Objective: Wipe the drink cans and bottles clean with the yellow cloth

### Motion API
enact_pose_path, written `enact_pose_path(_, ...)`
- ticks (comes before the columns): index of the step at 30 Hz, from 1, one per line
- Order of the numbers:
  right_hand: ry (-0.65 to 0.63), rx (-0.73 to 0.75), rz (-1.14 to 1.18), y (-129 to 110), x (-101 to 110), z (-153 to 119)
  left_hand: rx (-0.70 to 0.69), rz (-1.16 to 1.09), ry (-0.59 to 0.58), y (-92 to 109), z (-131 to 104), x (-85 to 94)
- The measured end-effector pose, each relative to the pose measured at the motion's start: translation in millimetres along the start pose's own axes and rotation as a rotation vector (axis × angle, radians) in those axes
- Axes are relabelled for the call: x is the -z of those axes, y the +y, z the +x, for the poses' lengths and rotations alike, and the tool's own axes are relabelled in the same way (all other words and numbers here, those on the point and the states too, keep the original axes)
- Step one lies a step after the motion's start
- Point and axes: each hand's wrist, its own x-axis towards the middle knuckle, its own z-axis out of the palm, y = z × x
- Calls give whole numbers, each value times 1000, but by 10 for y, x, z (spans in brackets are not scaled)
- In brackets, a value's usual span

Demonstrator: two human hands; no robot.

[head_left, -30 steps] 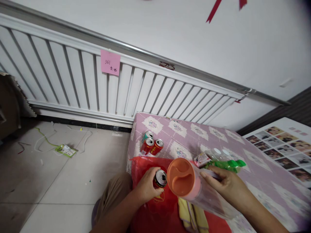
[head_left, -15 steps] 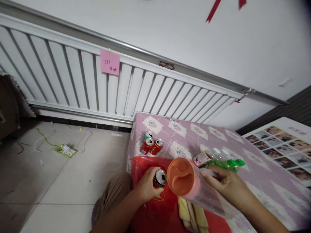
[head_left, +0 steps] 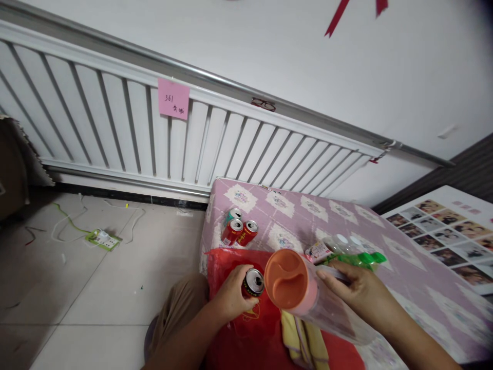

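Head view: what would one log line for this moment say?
left hand: holds can | right hand: holds tilted jug by handle | cloth: on red sheet | three cans: upright on bed

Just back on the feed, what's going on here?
The person's left hand grips an opened can above a red sheet. The right hand holds a clear pitcher by its handle, tilted, its orange lid close beside the can's top. Three other cans stand grouped beyond the sheet, and a yellow cloth lies on it.
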Motion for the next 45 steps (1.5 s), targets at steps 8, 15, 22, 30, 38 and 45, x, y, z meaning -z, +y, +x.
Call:
enact_pose_path(8,-9,-10,14,-74,13,-2,2,6,-4,-7,-5,7)
enact_pose_path(15,-24,-25,-1,21,-4,8,-10,6,-2,-19,-10,3)
enact_pose_path(22,-38,-23,-15,34,9,11,-16,-11,8,-38,-13,-8)
enact_pose_path(30,-53,-8,3,27,39,31,-3,-7,4,-35,-12,-1)
enact_pose_path(38,-97,-10,-14,27,56,43,2,-8,10,-31,-12,-8)
enact_pose_path(45,-81,-6,-14,22,59,48,-10,-3,7,-26,-11,-2)
